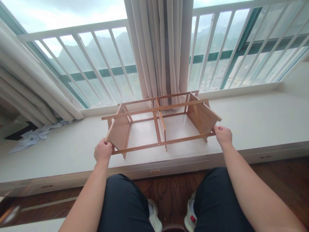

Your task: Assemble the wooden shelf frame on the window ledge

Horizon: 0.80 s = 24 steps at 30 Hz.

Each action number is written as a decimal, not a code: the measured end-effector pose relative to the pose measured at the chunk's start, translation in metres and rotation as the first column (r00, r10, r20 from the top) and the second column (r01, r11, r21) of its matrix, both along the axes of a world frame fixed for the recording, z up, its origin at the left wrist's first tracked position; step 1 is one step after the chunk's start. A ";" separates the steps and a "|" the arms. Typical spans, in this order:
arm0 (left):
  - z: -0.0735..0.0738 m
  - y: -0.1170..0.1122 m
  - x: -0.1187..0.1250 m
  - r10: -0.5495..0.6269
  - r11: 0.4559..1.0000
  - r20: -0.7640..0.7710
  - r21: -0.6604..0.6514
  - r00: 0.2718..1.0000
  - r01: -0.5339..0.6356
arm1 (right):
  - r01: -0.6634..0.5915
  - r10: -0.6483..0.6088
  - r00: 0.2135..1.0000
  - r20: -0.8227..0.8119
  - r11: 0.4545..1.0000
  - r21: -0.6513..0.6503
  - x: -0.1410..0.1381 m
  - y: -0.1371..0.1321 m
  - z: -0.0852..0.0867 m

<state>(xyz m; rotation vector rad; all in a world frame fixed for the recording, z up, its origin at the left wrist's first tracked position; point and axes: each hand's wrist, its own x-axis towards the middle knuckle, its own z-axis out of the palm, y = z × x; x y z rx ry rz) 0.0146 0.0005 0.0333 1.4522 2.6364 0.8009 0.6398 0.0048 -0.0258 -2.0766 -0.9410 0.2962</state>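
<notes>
A brown wooden shelf frame lies over the white window-seat ledge, its long rails running left to right. Flat panels close both ends, and a divider crosses the middle. My left hand is closed around the near left corner, at the lower edge of the left end panel. At the opposite corner my right hand grips the frame beside the right end panel. The fingertips of both hands are partly hidden behind the wood.
Beige curtains hang behind the frame and at the left. White railings stand before the windows. Crumpled paper lies on the ledge at far left. Below the ledge are drawer fronts and a dark wood floor.
</notes>
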 end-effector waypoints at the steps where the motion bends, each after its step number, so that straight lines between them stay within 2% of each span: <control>1: 0.001 0.000 0.001 0.015 1.000 -0.031 -0.004 0.999 -0.015 | 0.013 -0.013 1.000 0.003 1.000 0.008 -0.002 0.001 0.002; 5: 0.002 0.002 0.003 0.034 0.999 -0.090 0.003 0.995 -0.034 | 0.038 -0.038 0.999 0.004 0.999 0.030 -0.007 0.004 0.005; 17: -0.005 0.005 0.004 0.033 0.999 -0.010 -0.016 0.999 -0.033 | -0.028 0.028 0.999 -0.037 0.999 -0.023 0.004 0.001 -0.003; 24: -0.011 0.006 -0.002 -0.026 0.997 0.044 -0.068 0.999 0.029 | -0.080 0.076 0.994 -0.076 0.996 -0.047 0.011 -0.001 -0.013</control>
